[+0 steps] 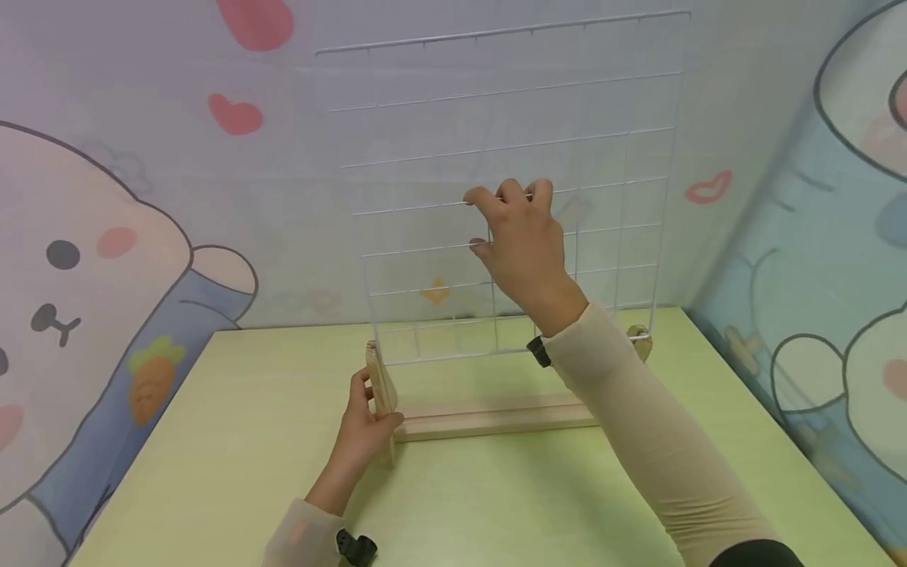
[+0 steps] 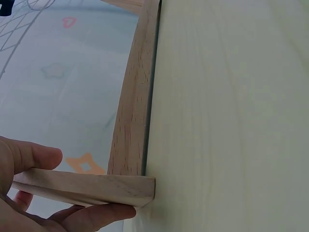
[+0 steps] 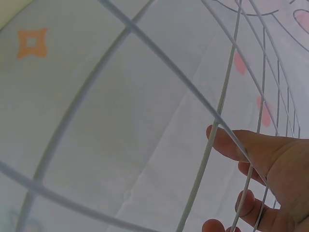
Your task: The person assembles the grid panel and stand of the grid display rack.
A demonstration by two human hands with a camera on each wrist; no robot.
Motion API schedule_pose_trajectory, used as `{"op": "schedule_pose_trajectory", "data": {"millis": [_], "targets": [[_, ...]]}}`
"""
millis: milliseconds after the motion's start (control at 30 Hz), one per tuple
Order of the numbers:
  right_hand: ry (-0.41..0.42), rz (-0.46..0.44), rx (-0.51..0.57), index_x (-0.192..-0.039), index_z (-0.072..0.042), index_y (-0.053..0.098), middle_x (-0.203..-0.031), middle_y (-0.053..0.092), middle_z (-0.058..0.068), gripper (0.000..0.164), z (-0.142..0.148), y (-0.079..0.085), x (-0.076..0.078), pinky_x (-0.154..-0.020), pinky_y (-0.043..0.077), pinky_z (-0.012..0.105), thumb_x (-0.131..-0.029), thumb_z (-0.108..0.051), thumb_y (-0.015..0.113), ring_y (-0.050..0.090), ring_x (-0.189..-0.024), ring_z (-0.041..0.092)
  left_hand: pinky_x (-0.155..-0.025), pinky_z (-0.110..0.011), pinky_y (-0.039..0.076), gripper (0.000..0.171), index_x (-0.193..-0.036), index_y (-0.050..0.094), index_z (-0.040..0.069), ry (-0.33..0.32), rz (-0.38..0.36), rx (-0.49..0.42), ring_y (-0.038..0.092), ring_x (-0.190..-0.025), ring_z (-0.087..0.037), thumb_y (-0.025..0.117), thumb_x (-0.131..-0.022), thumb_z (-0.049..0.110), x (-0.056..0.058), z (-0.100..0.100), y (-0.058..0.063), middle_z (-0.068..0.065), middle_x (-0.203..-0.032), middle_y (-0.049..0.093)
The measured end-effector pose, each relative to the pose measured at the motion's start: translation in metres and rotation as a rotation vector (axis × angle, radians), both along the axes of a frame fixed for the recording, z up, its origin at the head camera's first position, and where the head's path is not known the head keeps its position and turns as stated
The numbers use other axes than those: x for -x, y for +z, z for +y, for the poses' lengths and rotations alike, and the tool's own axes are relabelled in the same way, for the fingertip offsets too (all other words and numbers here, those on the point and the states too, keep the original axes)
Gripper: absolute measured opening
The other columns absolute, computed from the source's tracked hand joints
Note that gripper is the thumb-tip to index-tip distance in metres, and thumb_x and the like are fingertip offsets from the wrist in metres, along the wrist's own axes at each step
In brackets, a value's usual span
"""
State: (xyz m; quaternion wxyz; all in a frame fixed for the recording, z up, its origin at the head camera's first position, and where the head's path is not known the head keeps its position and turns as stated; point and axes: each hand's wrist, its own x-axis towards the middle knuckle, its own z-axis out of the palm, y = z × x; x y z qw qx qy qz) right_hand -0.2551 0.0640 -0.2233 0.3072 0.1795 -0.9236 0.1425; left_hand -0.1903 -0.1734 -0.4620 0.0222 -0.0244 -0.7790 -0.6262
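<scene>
A white wire grid panel (image 1: 496, 34) stands upright, leaning slightly, over a pale wooden stand. My right hand (image 1: 527, 244) holds the grid near its middle, fingers hooked over one horizontal wire and thumb at a lower one. In the right wrist view, the thumb and fingers (image 3: 285, 169) wrap wires of the grid (image 3: 169, 67). With my left hand (image 1: 364, 433) I grip the stand's left end piece (image 1: 381, 382), thumb on one side and fingers on the other, as the left wrist view shows. A long wooden crossbar (image 2: 133, 96) runs from that end piece. My right forearm hides part of the stand.
The stand's right end piece (image 1: 641, 345) shows beside the grid's lower right corner. Everything rests on a light yellow-green table (image 1: 212, 472). Behind it hangs a cartoon-printed backdrop (image 1: 298, 197), and a similar one (image 1: 815, 276) borders the right side.
</scene>
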Motion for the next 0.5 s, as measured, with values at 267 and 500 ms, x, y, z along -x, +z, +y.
{"op": "schedule_pose_trajectory", "data": {"millis": [267,500], "targets": [[0.012,0.028,0.025,-0.137,-0.021,0.066,-0.11,0.059,0.01,0.049,-0.006,0.002,-0.0006,-0.056,0.056,0.039,-0.092,-0.016,0.085,0.041,-0.121,0.042,-0.088,-0.049,0.056,0.08,-0.16,0.022,0.012,-0.009,0.004,-0.022,0.065,-0.11,-0.045,0.064,-0.094,-0.006,-0.0028,-0.0039,-0.0006,-0.033,-0.145,0.042],[-0.001,0.019,0.022,-0.138,-0.021,0.065,-0.109,0.058,0.01,0.049,-0.0043,0.0025,0.0013,-0.058,0.056,0.039,-0.093,-0.018,0.084,0.041,-0.121,0.042,-0.088,-0.052,0.056,0.078,-0.158,0.025,0.012,0.002,0.002,-0.021,0.064,-0.11,-0.046,0.064,-0.093,-0.007,-0.0018,-0.0017,-0.0003,-0.033,-0.143,0.043]]}}
